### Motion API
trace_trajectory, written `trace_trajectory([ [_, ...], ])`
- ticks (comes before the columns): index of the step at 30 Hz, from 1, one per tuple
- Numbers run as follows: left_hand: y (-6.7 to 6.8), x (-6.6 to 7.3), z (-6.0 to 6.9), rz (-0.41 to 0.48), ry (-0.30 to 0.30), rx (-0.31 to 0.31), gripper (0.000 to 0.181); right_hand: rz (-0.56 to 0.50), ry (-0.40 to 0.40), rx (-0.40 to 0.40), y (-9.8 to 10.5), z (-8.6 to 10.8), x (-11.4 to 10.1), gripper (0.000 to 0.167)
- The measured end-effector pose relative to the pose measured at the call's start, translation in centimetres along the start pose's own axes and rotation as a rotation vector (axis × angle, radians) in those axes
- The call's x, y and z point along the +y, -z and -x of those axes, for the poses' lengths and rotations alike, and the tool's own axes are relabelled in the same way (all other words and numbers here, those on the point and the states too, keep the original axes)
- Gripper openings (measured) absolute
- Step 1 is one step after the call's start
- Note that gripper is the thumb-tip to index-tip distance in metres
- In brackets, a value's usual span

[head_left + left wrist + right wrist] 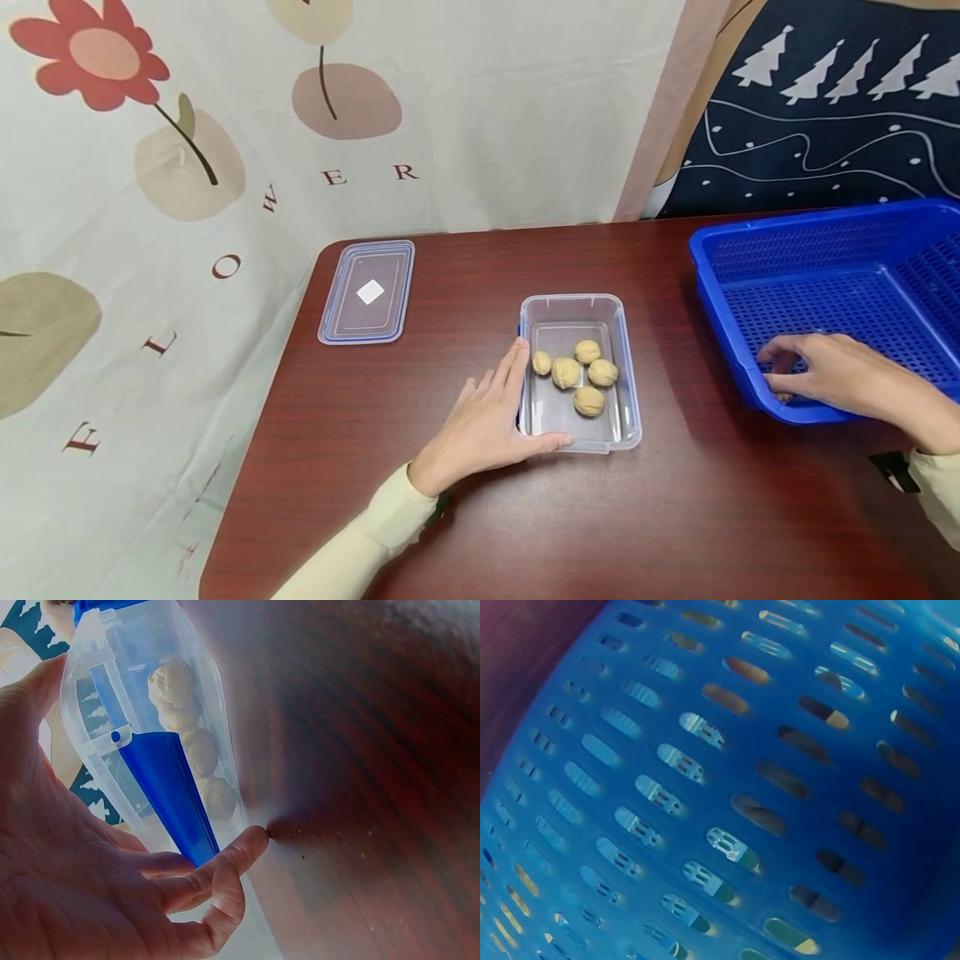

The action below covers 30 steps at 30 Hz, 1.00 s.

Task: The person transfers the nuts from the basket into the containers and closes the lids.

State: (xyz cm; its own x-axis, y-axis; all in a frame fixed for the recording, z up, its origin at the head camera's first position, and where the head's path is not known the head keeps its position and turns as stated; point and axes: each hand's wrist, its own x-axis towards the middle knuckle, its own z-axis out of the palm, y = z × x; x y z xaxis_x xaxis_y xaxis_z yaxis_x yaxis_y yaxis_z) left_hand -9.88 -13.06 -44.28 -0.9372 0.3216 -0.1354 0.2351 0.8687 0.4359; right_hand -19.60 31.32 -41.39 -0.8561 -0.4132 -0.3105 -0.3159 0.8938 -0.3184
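Observation:
Several walnuts (588,402) lie in a clear plastic container (630,367). My left hand (480,421) touches its near left corner: long fingers along the left wall, thumb across the near rim. From the left wrist, that hand (97,847) appears beside the container's blue latch (169,787). My right hand (843,375) is inside the blue basket (738,350) at its near left corner, fingers loosely bent. Part of a brown walnut (783,397) shows below the right thumb; the rest is hidden. Only the slotted basket wall (727,787) fills the right wrist view.
A clear lid (367,292) with a blue seal and a white square lies at the table's back left. The dark red-brown table (450,275) meets a printed cloth (510,125) along its back edge. A dark tree-patterned cloth (817,142) hangs behind the basket.

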Motion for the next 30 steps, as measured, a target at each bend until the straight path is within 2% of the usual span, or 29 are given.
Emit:
trace_trajectory([
  [8,-0.03,-0.01,-0.08,-0.009,-0.002,0.000,0.135,-0.010,0.031,-0.121,0.52,-0.04,0.80,0.020],
  [13,0.02,-0.01,-0.09,-0.010,-0.001,-0.004,0.135,-0.067,0.024,-0.167,0.52,0.13,1.00,0.012],
  [23,0.05,-0.14,-0.08,-0.010,0.002,-0.002,0.135,-0.066,0.048,-0.128,0.57,-0.46,0.75,0.015],
  [30,0.08,-0.12,-0.03,0.003,0.004,-0.011,0.134,-0.004,0.049,-0.106,0.37,-0.53,0.67,0.016],
])
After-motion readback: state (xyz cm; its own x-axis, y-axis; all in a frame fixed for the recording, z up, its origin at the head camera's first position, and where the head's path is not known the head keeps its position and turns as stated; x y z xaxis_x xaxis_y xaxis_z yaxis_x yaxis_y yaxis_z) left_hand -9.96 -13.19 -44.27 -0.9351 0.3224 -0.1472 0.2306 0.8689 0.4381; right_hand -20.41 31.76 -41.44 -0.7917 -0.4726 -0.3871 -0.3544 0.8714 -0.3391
